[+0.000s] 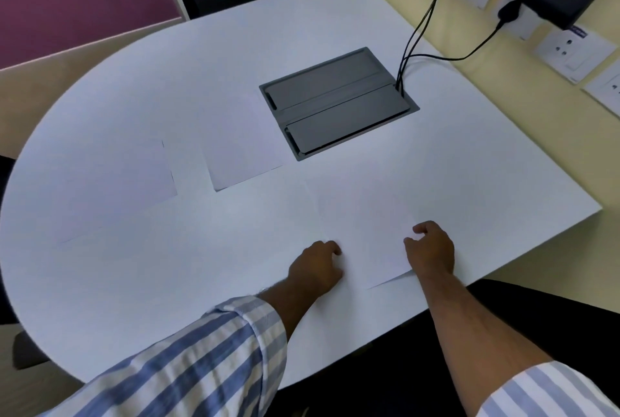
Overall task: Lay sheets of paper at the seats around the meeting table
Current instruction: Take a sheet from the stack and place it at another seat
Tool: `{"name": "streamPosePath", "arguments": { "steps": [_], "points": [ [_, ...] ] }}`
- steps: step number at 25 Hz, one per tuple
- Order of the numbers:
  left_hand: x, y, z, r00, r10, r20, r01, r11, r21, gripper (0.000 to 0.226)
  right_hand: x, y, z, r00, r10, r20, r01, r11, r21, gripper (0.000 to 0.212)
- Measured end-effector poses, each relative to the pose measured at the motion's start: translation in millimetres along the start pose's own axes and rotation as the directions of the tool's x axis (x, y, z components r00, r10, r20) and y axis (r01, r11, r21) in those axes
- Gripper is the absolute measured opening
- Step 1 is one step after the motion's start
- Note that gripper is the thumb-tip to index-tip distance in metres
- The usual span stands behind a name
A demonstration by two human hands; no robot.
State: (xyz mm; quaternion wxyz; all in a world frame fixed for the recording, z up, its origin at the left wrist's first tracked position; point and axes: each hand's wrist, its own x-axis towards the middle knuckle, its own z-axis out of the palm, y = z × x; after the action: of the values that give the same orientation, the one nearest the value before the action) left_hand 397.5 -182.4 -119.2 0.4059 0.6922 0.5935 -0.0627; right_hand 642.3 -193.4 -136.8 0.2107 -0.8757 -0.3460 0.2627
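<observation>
White table [167, 282], both hands [315, 269] on unmarked sheet [369, 232]

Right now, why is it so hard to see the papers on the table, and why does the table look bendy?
In the head view, white sheets lie on a white table, so only faint edges and thin shadows show them, like the sheet beside the grey cable box. The wide-angle lens curves the table's edge. The light is dim and bluish, and the picture is a little soft around the left hand and right hand.
</observation>
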Motion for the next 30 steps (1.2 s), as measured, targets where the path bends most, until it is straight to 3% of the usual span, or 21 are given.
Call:
{"name": "streamPosePath", "arguments": {
  "steps": [3, 6, 10, 30],
  "points": [
    [5.2, 3.7, -1.4, 0.989, 0.118, -0.089, -0.099, 0.977, 0.190, 0.047, -0.3, 3.7, 2.6, 0.997, -0.075, -0.024, 0.072, 0.988, -0.134, 0.033],
    [12.0, 4.7, -1.2, 0.976, 0.193, -0.097, -0.159, 0.946, 0.281, 0.072, -5.0, 8.6, 4.8, 0.969, -0.242, -0.043, 0.217, 0.924, -0.316, 0.042],
    [20.1, 6.2, 6.1, 0.984, 0.170, -0.050, -0.143, 0.930, 0.339, 0.092, -14.8, 11.1, 11.0, 0.951, -0.295, 0.094, 0.306, 0.851, -0.427, 0.050],
    [33.6, 16.1, 9.0, 0.982, 0.165, -0.087, -0.131, 0.942, 0.308, 0.095, -6.3, 12.8, 10.5, 0.964, -0.255, 0.072, 0.263, 0.894, -0.364, 0.060]
  ]
}}
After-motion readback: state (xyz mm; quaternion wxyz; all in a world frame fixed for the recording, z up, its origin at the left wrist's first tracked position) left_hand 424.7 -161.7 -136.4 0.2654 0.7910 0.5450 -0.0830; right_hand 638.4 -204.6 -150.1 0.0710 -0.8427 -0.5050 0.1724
